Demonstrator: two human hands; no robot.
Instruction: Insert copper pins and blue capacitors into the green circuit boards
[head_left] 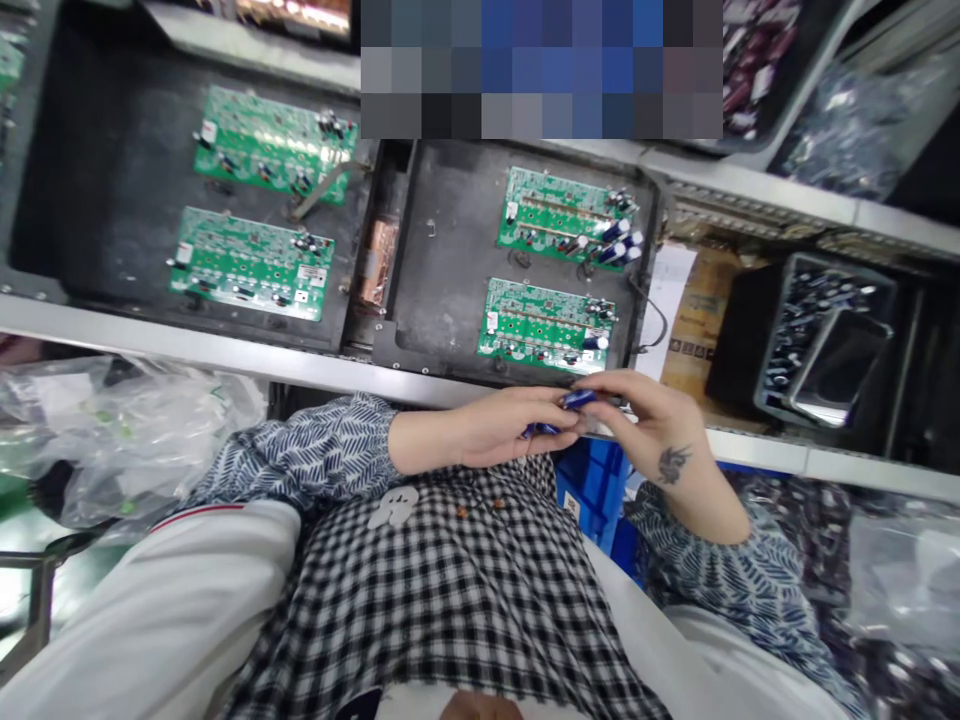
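Close to my body, just below the table's front rail, both hands meet. My right hand (660,420) pinches a blue cylindrical capacitor (579,400) between thumb and fingertips. My left hand (495,428) is curled around more blue capacitors (541,430), partly hidden by its fingers; how many I cannot tell. Right beyond the hands lies a green circuit board (544,320) in a dark tray (442,270), with one blue capacitor (596,342) at its right end. Behind it, another green board (555,215) carries several blue capacitors (615,235) at its right end.
Two more green boards (251,265) lie in the left dark tray (97,180). On the right, a black bin (750,330) holds many capacitors, with a dark flat rectangular object (844,365) on top. A metal rail (450,390) edges the table; plastic bags (120,430) sit at left.
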